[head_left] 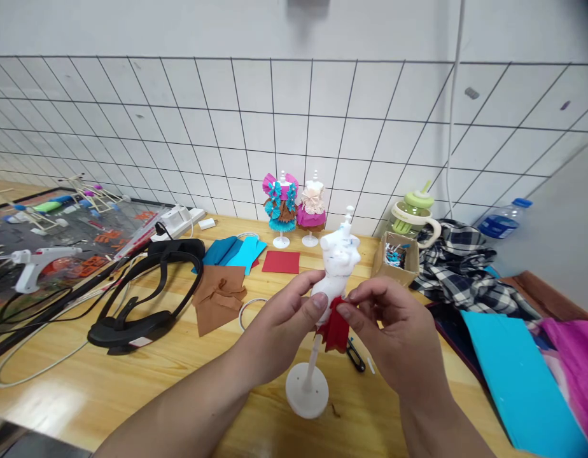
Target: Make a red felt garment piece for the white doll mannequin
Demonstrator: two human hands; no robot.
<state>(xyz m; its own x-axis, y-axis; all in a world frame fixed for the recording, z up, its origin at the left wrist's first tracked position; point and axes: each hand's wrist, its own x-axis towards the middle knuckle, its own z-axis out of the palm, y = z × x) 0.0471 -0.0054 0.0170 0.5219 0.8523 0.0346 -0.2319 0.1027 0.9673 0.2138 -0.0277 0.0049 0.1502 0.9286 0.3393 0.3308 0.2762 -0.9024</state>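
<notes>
Pinching pleated red paper (335,327) against a smooth white mannequin (336,267), left hand (279,331) and right hand (394,334) clamp it.

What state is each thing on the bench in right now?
Left hand: pinching the white mannequin's waist.
Right hand: pressing the red paper.
White mannequin: upright on its stand, undressed above.
Red paper: folded, held at the waist.
Two small mannequins: upright, dressed.
Glue gun: lying down.
Water bottle: capped.
</notes>
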